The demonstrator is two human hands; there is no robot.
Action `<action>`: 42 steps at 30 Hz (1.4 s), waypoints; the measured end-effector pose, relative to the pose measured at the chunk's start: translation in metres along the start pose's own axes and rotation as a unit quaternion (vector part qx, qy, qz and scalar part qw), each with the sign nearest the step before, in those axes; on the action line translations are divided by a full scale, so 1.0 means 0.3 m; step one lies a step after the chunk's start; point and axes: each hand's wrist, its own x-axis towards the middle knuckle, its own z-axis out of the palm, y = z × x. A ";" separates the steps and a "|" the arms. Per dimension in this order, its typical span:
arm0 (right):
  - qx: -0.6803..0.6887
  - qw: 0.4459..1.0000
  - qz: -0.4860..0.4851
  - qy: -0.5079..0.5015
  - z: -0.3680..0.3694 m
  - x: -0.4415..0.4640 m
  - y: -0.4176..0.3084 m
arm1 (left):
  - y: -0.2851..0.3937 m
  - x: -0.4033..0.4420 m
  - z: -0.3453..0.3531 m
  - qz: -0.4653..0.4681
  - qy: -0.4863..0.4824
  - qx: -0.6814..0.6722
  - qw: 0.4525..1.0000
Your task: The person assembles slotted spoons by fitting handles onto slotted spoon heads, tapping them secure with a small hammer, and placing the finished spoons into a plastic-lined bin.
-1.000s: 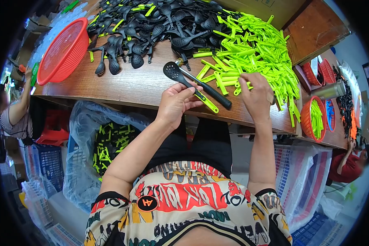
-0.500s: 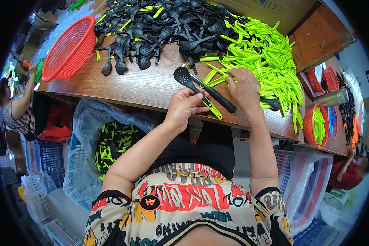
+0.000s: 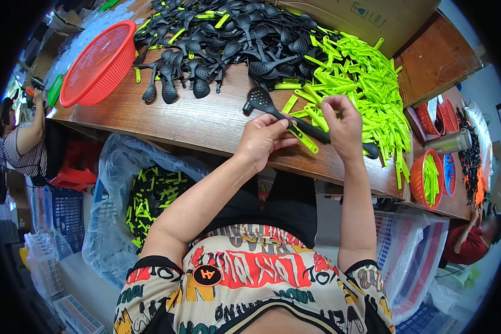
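My left hand (image 3: 264, 139) is closed on a black slotted spoon (image 3: 260, 100), its perforated bowl pointing up and left. A lime-green handle piece (image 3: 307, 142) is fitted at the spoon's lower end, past my fingers. Beneath the spoon lies a hammer-like tool with a black grip (image 3: 315, 132), partly covered. My right hand (image 3: 345, 125) is raised at the near edge of the green pile, fingers curled, pinching a motion-blurred green handle (image 3: 313, 94). Beside its wrist rests a small black spoon bowl (image 3: 371, 150).
Black spoons (image 3: 206, 44) and lime-green handles (image 3: 367, 83) are heaped on the wooden table (image 3: 206, 125). A red basket (image 3: 97, 67) stands left. Below is a plastic-lined crate (image 3: 103, 222) with green-and-black pieces. An orange basket (image 3: 414, 186) sits right. Co-workers (image 3: 25, 133) are at both sides.
My left hand has shifted slightly right with the spoon. My right hand has lifted a little and moved right, with a green handle at its fingertips. The hammer-like tool has shifted under the spoon.
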 end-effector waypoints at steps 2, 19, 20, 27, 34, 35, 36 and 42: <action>0.108 0.987 0.107 -0.058 -0.035 -0.076 -0.070 | -0.002 -0.008 -0.012 0.030 0.002 -0.020 0.999; 0.032 0.995 0.018 0.089 0.103 -0.264 -0.093 | -0.029 -0.093 0.031 0.200 -0.020 0.003 0.980; 0.031 0.995 0.029 0.090 0.102 -0.265 -0.105 | -0.027 -0.094 0.028 0.200 -0.020 0.003 0.980; -0.144 0.978 -0.150 0.016 0.046 -0.228 -0.159 | 0.019 -0.125 0.016 0.221 -0.057 0.048 0.972; -0.095 0.984 -0.134 -0.075 0.092 -0.246 -0.130 | -0.001 -0.143 -0.028 0.230 -0.105 0.146 0.956; -0.124 0.972 -0.189 -0.058 0.093 -0.249 -0.136 | 0.009 -0.150 -0.044 0.208 -0.131 0.126 0.961; -0.123 0.972 -0.189 -0.062 0.086 -0.243 -0.139 | 0.019 -0.161 -0.062 0.185 -0.156 0.106 0.964; -0.248 0.846 -0.434 -0.186 0.095 -0.240 -0.107 | 0.154 -0.214 -0.171 -0.243 -0.237 0.150 0.929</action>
